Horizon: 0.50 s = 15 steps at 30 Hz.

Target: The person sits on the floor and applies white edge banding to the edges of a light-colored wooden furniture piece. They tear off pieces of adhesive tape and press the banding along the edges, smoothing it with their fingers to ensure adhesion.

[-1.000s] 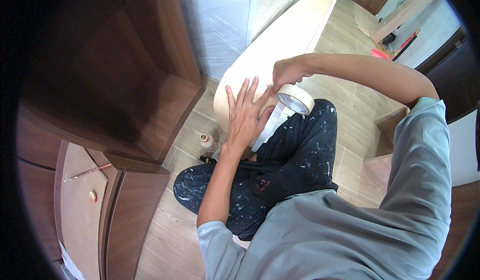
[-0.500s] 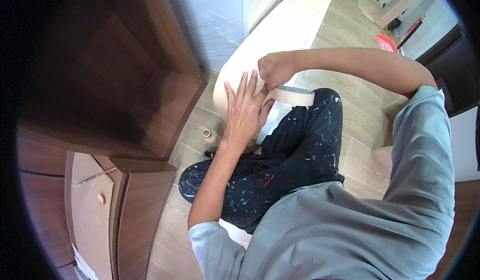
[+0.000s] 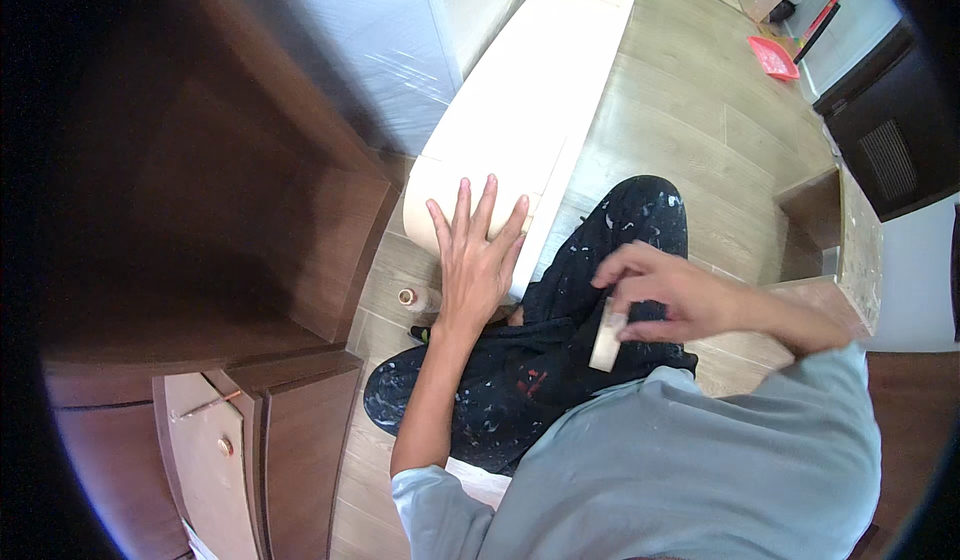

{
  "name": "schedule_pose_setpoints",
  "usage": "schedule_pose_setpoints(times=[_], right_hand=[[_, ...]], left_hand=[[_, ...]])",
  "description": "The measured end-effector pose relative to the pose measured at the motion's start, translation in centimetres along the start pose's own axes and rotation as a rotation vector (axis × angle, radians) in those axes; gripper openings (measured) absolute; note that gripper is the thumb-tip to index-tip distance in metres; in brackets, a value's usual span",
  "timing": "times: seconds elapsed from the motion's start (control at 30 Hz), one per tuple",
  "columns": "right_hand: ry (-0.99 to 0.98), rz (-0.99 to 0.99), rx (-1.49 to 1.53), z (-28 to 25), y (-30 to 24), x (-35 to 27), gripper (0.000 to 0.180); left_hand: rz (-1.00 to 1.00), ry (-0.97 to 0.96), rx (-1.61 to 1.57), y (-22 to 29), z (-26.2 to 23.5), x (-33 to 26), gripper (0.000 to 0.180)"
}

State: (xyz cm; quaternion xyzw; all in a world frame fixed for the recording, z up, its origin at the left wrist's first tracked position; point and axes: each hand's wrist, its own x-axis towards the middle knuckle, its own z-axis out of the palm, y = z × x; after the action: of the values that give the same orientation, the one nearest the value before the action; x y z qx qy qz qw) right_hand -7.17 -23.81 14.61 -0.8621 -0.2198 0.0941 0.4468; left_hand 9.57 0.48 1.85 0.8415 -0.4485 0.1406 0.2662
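My left hand (image 3: pixel 475 260) lies flat with fingers spread on the rounded near end of a long, pale cream board (image 3: pixel 530 90). Beside its fingertips, a short pale strip (image 3: pixel 532 206) that looks like masking tape crosses to the board's right edge. Over my lap, my right hand (image 3: pixel 665 295), a little blurred, has its thumb and fingers closed around the upper part of a roll of masking tape (image 3: pixel 605 340). The roll is seen edge-on above my paint-spotted dark trousers (image 3: pixel 500 390); its far side is hidden.
To the left stands an open dark brown cabinet (image 3: pixel 330 250), with a lower brown unit (image 3: pixel 305 440) nearer me. A small bottle (image 3: pixel 420 300) is on the floor by my left knee. At right are a wooden box frame (image 3: pixel 850 250) and, farther off, a red dustpan (image 3: pixel 773 58).
My right hand has come away from the board, back over my lap, with the tape roll. My left hand stays on the board, fingers more spread. The view has shifted somewhat.
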Motion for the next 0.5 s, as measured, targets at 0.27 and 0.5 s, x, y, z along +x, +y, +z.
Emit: schedule_pose_setpoints(times=[0.27,0.5], right_hand=[[0.483,0.344,0.146,2.3,5.6,-10.7,0.019],[0.380,0.369,-0.265,5.2,10.0,-11.1,0.029]], left_hand=[[-0.066,0.128,-0.229,-0.1,0.1,0.8,0.056],[-0.015,-0.012,-0.019,0.1,-0.5,1.6,0.060]])
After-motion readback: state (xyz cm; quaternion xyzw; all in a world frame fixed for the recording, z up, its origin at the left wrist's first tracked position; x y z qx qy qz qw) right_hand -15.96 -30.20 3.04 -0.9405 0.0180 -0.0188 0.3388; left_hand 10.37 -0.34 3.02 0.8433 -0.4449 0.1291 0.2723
